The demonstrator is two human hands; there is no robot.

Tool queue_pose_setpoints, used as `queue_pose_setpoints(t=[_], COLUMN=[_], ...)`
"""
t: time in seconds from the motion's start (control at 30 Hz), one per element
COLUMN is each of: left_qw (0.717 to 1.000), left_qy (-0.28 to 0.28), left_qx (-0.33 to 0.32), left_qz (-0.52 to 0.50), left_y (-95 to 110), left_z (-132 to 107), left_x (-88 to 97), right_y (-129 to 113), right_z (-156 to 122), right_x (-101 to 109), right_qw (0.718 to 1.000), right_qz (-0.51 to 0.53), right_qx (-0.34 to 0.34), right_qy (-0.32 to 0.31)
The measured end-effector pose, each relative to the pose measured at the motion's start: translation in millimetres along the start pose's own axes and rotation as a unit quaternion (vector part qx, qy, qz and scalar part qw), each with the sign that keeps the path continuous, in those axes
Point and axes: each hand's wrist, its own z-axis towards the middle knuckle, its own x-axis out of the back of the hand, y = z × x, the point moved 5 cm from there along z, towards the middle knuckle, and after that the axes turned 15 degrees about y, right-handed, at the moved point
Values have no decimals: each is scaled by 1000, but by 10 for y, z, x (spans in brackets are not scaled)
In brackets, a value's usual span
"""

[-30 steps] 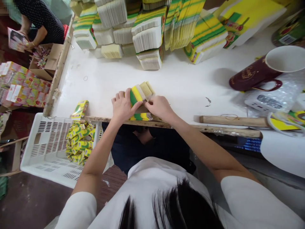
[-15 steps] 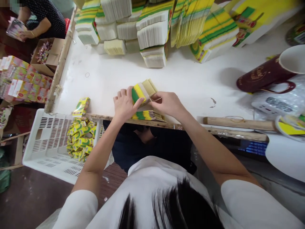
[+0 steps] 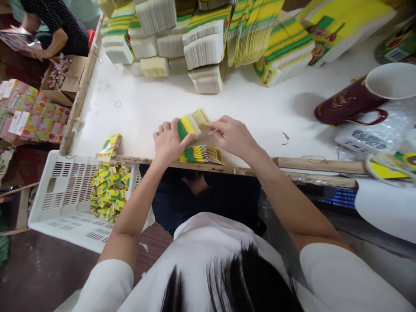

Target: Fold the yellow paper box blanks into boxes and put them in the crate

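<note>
A small stack of folded yellow-and-green cartons (image 3: 188, 125) with a pale band across it lies at the front of the white table. My left hand (image 3: 169, 142) is closed round its left side, thumb along the near edge. At its right end, my right hand (image 3: 232, 135) has thumb and fingers pinched together; what they grip is too thin to make out. Just below the stack, by the table edge, more flat cartons (image 3: 203, 154) lie fanned out. One yellow packet (image 3: 110, 145) sits at the table's front left corner.
Tall stacks of cartons (image 3: 203, 47) line the back of the table. A maroon mug (image 3: 344, 100) stands at the right beside bubble wrap (image 3: 386, 130). Below left, a white crate (image 3: 53, 190) holds many yellow packets (image 3: 110, 190). Another person (image 3: 58, 30) works at far left.
My right hand has drawn slightly right and up from the end of the carton stack, fingers still pinched. My left hand keeps its hold.
</note>
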Motion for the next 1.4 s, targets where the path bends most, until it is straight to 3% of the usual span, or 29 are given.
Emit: queue_pose_setpoints(t=[0.13,0.4,0.53,0.77,0.9,1.03,1.13,1.2,1.3,1.4], left_qw=[1000,1000,1000,1000,1000,999,999,999,1000,1000], left_qy=[1,5,5,-2,-7,-13,-15,-17,-14,-5], left_qx=[8,1,-1,-9,-16,-27,-29,-25,-10,6], left_qz=[-4,2,2,2,6,11,11,10,13,20], left_y=[4,-1,4,11,12,23,29,30,24,14], left_z=[-8,-14,-16,-25,-33,-36,-33,-30,-24,-18], left_x=[15,-1,-1,8,4,3,5,4,5,9], right_y=[7,-54,-89,-79,-102,-109,-138,-177,-194,-124], right_z=[-70,-155,-16,121,140,152,90,38,-3,26], right_x=[-118,-67,-126,-249,-287,-320,-410,-460,-504,-501], right_qw=[996,994,994,991,991,993,969,953,952,969], right_qz=[-82,-88,-92,-129,-129,-29,137,205,210,133], right_qx=[27,65,56,16,-20,-105,-170,-177,-167,-168], right_qy=[-4,-7,-22,12,-10,-53,-115,-139,-147,-123])
